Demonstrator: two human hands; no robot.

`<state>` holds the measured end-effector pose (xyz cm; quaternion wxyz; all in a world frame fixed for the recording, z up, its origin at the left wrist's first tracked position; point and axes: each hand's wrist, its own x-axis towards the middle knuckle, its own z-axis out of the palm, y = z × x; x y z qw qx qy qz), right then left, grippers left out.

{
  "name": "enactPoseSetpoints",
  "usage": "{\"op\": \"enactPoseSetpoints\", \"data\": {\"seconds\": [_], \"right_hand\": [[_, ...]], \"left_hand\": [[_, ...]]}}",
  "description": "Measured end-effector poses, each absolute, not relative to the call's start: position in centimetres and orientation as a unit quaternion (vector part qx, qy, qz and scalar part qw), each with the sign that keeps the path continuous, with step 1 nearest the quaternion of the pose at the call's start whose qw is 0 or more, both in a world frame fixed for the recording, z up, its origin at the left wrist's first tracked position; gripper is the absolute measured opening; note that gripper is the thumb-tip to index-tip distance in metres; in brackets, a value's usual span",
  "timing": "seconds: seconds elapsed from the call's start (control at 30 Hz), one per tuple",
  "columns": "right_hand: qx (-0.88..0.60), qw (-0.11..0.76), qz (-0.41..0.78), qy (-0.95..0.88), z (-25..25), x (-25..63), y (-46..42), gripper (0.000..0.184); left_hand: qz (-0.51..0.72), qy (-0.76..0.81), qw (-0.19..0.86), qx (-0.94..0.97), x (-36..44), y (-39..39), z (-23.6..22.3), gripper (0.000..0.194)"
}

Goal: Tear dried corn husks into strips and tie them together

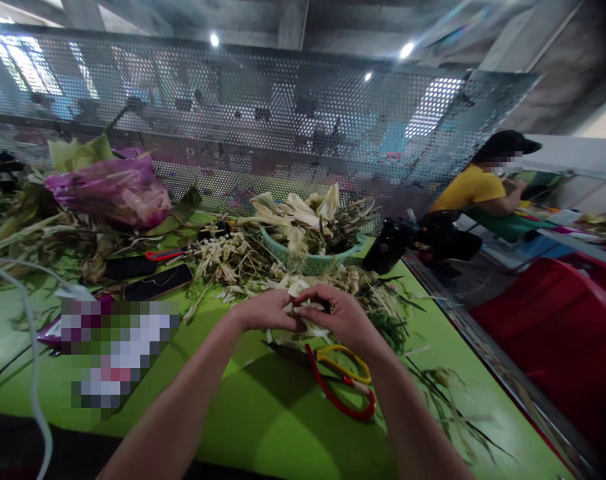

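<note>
Between the left forearm [180, 400] and the right forearm [413, 410], bare green tabletop [263, 427] left a low path from the near side, though the scissors [350, 382] lay across its right part. Straight beyond the right hand [340, 313], dried plant scraps [233, 267] and the green basket [310, 263] stood in the way, with the perforated metal panel [223, 100] walling off the far side. Left, open surface ran to a pixelated item [125, 357]; loose stems [457, 407] cluttered the right.

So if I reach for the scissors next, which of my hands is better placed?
Your right hand, probably: the scissors lie with their red and yellow handles on that side; your left hand is nearer the blades.
</note>
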<state>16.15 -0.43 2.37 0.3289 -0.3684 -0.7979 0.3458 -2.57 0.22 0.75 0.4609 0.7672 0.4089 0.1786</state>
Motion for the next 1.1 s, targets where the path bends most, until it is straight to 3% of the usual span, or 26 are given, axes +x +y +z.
{"op": "enactPoseSetpoints", "data": {"seconds": [0.53,0.83,1.1], "right_hand": [[-0.433,0.287,0.323,-0.791,1.4,15.3,-0.6,0.006],[-0.454,0.418,0.428,-0.660,1.4,15.5,-0.2,0.013],[-0.425,0.412,0.362,-0.720,1.7,16.3,0.2,0.019]], "left_hand": [[0.199,0.396,0.493,0.748,-2.2,0.2,0.2,0.017],[0.314,0.366,0.551,0.682,-2.1,0.5,0.6,0.031],[0.301,0.347,0.547,0.700,-2.2,1.0,-0.2,0.031]]}}
